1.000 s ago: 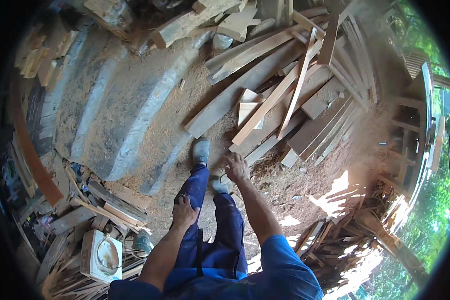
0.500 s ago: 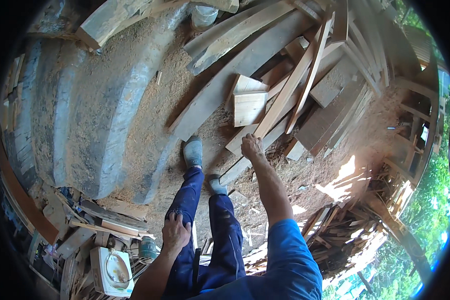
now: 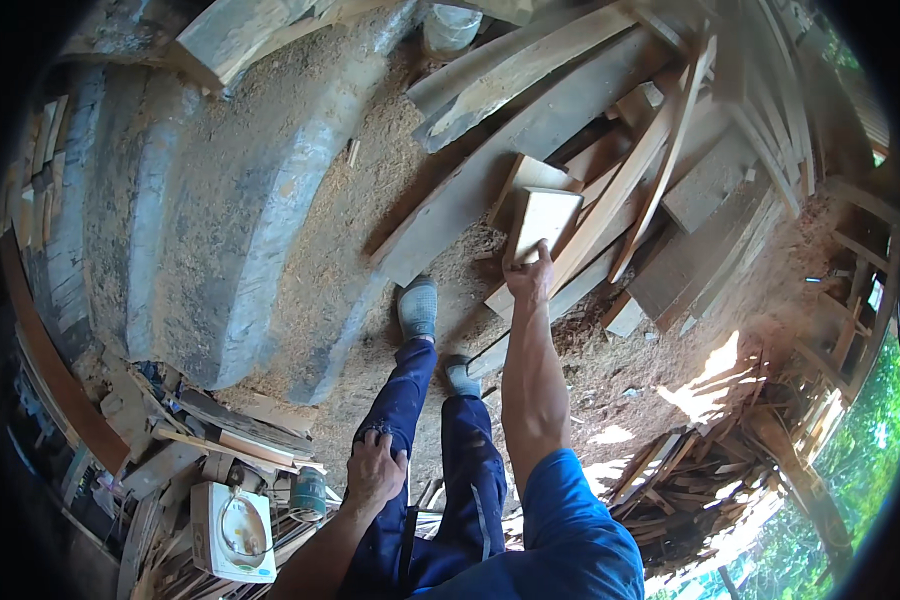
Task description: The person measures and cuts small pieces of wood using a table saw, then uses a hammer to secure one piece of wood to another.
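A reddish-brown dirt floor (image 3: 610, 385) scattered with sawdust and scraps lies under the stooping person. Nearest, the left hand (image 3: 375, 472) rests on the knee of the dark blue trousers (image 3: 470, 465), its fingers spread over the cloth and grasping nothing. At lower left, a white rectangular box (image 3: 210, 520) with an oval on its face sits just beside a teal cylindrical can (image 3: 308, 495). Beyond the grey shoes (image 3: 418, 310), the right hand (image 3: 532, 272) grips the near end of a pale, flat wooden block (image 3: 552, 212), thumb on its top face; the block is tilted. A browner wooden piece (image 3: 515, 187) shows just behind it. To the block's right run long, narrow light-brown planks (image 3: 625, 185). Farther off, a whitish round bucket (image 3: 450, 30) stands near the top edge.
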Demonstrator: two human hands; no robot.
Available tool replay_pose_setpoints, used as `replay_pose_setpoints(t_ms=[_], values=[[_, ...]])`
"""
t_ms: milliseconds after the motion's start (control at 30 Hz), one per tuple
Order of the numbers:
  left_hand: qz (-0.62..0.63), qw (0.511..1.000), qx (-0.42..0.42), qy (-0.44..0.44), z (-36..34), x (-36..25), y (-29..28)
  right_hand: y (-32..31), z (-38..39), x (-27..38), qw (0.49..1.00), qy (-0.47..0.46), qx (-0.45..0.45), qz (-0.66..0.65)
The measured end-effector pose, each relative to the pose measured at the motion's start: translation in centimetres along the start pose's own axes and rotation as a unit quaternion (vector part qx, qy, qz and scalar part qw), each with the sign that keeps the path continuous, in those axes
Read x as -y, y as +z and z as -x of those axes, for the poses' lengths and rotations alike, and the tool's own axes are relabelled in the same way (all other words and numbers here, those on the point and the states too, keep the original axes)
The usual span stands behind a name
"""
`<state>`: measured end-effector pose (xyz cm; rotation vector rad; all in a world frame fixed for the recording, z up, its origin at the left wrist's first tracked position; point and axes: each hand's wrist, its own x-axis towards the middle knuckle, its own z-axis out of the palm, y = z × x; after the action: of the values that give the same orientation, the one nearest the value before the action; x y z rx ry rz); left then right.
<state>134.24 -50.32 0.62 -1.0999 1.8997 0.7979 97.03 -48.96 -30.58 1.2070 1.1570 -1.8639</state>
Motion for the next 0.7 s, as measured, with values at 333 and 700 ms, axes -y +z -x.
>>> replay_pose_setpoints(t_ms=[333,700], values=[[0.018,0.997,-0.076,0.008,0.4,0.7,0.0,4.7,1.1,1.4,0.778,-0.188,0.334,0.498],[0.096,0.969,-0.216,-0.069,5.2,-1.6,9.0,-19.6,19.1,-5.7,0.32,-0.022,0.403,0.857]])
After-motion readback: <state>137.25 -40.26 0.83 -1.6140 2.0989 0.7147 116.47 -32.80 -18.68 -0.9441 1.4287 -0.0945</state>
